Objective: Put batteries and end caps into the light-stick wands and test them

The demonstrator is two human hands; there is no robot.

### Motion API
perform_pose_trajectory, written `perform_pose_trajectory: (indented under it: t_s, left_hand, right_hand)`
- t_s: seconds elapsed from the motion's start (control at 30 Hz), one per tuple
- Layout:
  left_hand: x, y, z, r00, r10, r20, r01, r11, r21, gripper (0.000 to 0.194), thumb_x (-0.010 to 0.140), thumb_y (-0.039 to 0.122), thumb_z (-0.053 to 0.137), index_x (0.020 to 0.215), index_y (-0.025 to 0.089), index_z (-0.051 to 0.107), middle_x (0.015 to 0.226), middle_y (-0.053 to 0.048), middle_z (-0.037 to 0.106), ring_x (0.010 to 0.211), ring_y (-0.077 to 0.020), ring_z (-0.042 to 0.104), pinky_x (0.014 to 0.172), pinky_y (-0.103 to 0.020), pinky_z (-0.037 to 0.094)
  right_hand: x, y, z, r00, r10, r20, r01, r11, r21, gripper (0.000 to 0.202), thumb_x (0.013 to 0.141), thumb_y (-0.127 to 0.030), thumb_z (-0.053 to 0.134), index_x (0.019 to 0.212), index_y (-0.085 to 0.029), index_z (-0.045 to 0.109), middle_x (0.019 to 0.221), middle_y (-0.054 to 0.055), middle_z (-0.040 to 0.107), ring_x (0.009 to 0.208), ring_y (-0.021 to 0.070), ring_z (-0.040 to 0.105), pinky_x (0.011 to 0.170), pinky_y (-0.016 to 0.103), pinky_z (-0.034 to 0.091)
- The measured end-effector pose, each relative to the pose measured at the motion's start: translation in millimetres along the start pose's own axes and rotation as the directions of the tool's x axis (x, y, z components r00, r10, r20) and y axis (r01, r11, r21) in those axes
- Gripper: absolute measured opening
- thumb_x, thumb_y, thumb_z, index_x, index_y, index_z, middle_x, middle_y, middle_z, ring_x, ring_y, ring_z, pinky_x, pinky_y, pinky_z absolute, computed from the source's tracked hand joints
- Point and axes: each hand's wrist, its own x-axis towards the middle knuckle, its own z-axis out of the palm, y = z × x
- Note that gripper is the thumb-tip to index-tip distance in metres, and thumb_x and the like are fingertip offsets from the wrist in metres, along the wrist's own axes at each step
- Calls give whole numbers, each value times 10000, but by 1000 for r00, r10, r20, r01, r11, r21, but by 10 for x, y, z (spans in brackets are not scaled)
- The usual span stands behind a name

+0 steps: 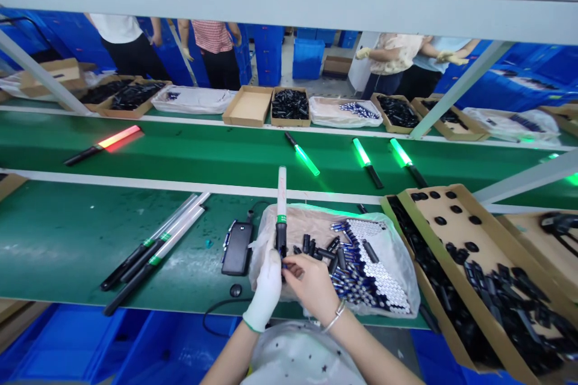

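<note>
L hand [268, 283]: gloved, grip closed on baton [282, 195], nr its black handle's low end.
R hand [312, 286]: bare, at handle's 4 o'clock, fingertips close in; can't tell if pinching a pt.
Baton axis: 6 to 12, clear end at 12, away from both hands.
Lined tray [405, 246]: 2 o'clock, just beside R hand.
Lit green baton [307, 160]: approx 12:30, beyond.

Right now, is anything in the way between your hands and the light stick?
Only the white glove on the left hand, which wraps the light stick. Nothing visible blocks the bare right hand; its fingers are right at the black handle.
</note>
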Motion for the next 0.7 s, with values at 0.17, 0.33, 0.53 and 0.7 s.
perform_pose_trajectory:
  t_s: [0.17, 0.33, 0.53, 0.7]
  left_hand:
    - [29, 67, 88, 996, 59, -68, -52, 994, 95, 665, 809, 644, 530, 1311, 207, 533, 1307, -115, 583, 1382, -280, 357, 1104, -414, 394]
    - [16, 63, 150, 988, 135, -80, -117, 973, 198, 716, 841, 688, 425, 1345, 188, 516, 1299, -123, 597, 1353, -295, 403, 1097, -413, 401]
    - [-41, 147, 142, 973, 229, -7, -219, 939, 265, 653, 909, 600, 385, 1418, 194, 438, 1497, -82, 415, 1442, -233, 251, 1209, -377, 144]
    - [-47, 273, 131, 964, 265, 25, -263, 930, 256, 654, 911, 608, 369, 1407, 192, 461, 1492, -93, 424, 1439, -251, 257, 1210, -380, 151]
  right_hand:
    - [-25, -23, -30, 1000, -16, -24, 15, 999, -40, 223, 735, -51, 583, 856, -182, 717, 767, 38, 683, 632, 163, 634, 621, 259, 520]
    - [-26, -64, 12, 996, 84, 30, -82, 995, -65, 236, 741, -70, 589, 937, -173, 670, 685, 1, 625, 593, 153, 594, 563, 235, 473]
    - [29, -101, -80, 967, 228, 117, -228, 974, -8, 328, 684, -25, 581, 973, -161, 656, 597, -51, 596, 546, 131, 583, 552, 208, 443]
    - [13, -119, -120, 979, 204, -25, -205, 978, -30, 206, 696, -69, 607, 853, -156, 707, 601, -25, 608, 529, 132, 580, 544, 215, 450]
